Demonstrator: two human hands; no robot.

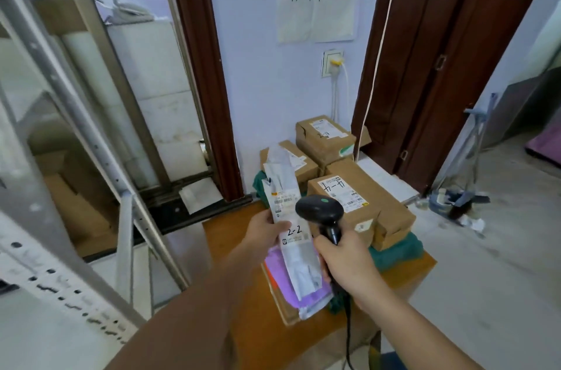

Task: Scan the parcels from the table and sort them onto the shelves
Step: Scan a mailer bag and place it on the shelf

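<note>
Our left hand (264, 225) pinches the soft, light mailer (287, 208) at its edge above the worktop (218, 236), our right hand (346, 257) clenches the scanner (320, 208); we'd support its floppy middle.

Glossy black plastic scanner (319, 208), matt brown cardboard boxes (361, 202), polished wooden table (230, 236).

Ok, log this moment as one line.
left hand: holds white mailer marked 2-2 | right hand: grips scanner, aimed at its label | boxes on table | phase: scanning
</note>
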